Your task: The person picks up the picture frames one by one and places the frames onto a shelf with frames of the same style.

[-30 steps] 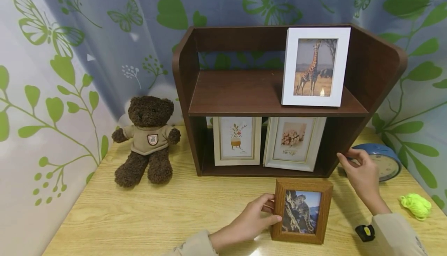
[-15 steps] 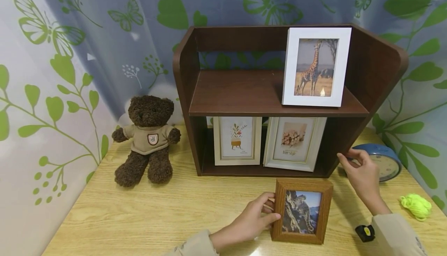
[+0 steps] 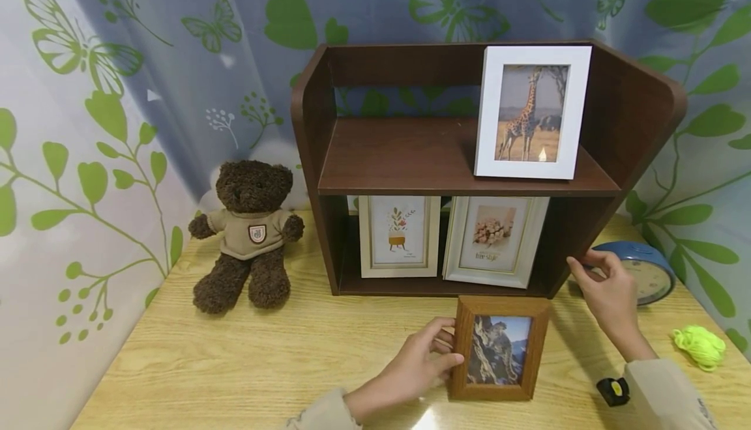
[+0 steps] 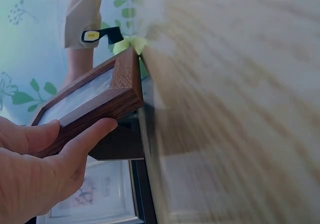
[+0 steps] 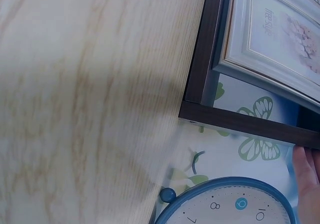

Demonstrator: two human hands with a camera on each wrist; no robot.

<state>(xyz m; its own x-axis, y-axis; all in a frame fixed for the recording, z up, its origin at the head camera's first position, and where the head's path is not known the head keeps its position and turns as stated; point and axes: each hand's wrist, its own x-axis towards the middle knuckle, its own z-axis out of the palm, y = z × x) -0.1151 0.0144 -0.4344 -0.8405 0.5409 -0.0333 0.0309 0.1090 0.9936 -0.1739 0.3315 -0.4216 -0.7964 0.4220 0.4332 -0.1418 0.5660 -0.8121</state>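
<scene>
A brown wooden picture frame (image 3: 499, 350) with a leopard picture stands tilted at the table's front, before the shelf. My left hand (image 3: 413, 368) grips its left edge, thumb in front and fingers behind; the left wrist view shows this pinch on the frame's side (image 4: 95, 116). My right hand (image 3: 607, 296) touches the outside of the dark brown shelf's right panel (image 3: 587, 228), between it and a blue clock (image 3: 654, 273). In the right wrist view, the right fingertips (image 5: 302, 159) rest against that panel, above the clock face (image 5: 230, 209); much of that hand lies outside this view.
A white giraffe frame (image 3: 532, 112) stands on the upper shelf board (image 3: 399, 153). Below are a cream plant-picture frame (image 3: 399, 238) and a white flower-picture frame (image 3: 495, 241). A teddy bear (image 3: 249, 234) sits left; yellow-green yarn (image 3: 698, 346) and a small black object (image 3: 613, 391) lie right.
My left hand has shifted the wooden frame slightly left and toward the shelf. My right hand has stayed at the shelf's side.
</scene>
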